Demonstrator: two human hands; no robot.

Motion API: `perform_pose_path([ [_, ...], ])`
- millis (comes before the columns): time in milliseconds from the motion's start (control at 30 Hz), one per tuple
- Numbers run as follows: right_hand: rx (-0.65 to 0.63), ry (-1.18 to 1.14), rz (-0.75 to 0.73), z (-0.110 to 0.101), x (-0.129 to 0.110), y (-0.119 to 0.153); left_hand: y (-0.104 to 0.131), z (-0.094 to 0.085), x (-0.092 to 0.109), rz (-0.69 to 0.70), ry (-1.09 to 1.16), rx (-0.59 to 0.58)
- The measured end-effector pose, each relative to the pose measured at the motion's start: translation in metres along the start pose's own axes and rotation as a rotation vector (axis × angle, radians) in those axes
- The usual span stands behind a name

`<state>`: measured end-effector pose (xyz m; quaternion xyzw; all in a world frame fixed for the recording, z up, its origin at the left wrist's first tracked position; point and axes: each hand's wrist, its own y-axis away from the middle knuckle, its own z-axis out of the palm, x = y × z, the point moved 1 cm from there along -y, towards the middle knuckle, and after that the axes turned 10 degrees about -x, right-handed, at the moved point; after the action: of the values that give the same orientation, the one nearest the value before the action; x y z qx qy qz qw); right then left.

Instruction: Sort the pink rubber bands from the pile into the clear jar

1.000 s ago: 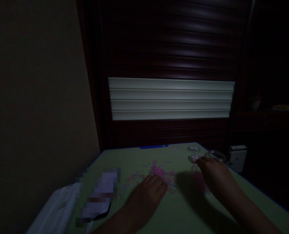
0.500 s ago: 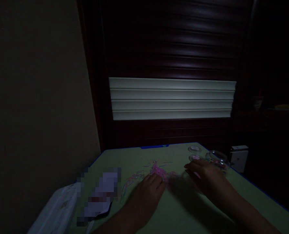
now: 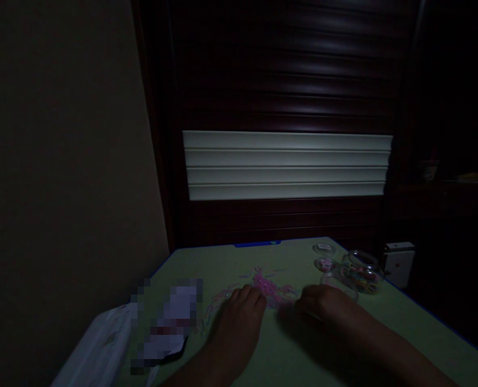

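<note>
A loose pile of thin pink elastic bands (image 3: 268, 287) lies mid-table, with paler bands (image 3: 212, 309) strewn to its left. At the pile's near left edge, my left hand (image 3: 239, 322) rests with fingers curled down and close together; what is under the tips is hidden. My right hand (image 3: 323, 303) is just right of the pile, thumb and fingers pinched; anything between them is too small and dark to make out. Behind this hand sits a shallow clear round dish (image 3: 346, 287), partly covered by it. Farther back is a small round container (image 3: 325, 264) with pinkish contents.
A clear jar (image 3: 362, 274) of multicoloured bands stands near the right edge of the green table (image 3: 287, 355). A clear lid (image 3: 324, 248) with a label lies behind. At left are a pixelated flat object (image 3: 170, 317) and a white plastic package (image 3: 96, 344).
My right hand has moved down and left toward the pile, uncovering the jar and part of the shallow dish. My left hand has shifted slightly left.
</note>
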<state>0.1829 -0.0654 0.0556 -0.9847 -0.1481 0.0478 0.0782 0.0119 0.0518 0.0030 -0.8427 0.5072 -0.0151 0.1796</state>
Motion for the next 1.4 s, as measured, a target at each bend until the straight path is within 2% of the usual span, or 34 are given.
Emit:
perform_pose_path([
  [167,-0.018,-0.041,0.018,0.0,0.002,0.001,0.0,0.006,-0.002,-0.014,0.025,-0.007],
  [367,-0.041,-0.062,0.038,-0.005,-0.002,0.002,0.001,0.005,-0.001,-0.029,0.034,-0.055],
  [700,-0.025,-0.025,0.024,0.005,0.006,-0.002,0.0,0.005,-0.003,-0.042,0.086,-0.123],
  [933,-0.073,-0.011,0.05,-0.005,-0.004,-0.001,-0.001,0.005,-0.005,-0.032,0.112,-0.119],
  [1200,-0.046,-0.006,0.026,0.002,0.001,-0.001,0.0,0.003,-0.004,-0.022,0.12,-0.123],
  [1400,-0.085,-0.046,0.047,-0.004,-0.004,0.001,-0.001,0.008,-0.004,-0.015,0.108,-0.1],
])
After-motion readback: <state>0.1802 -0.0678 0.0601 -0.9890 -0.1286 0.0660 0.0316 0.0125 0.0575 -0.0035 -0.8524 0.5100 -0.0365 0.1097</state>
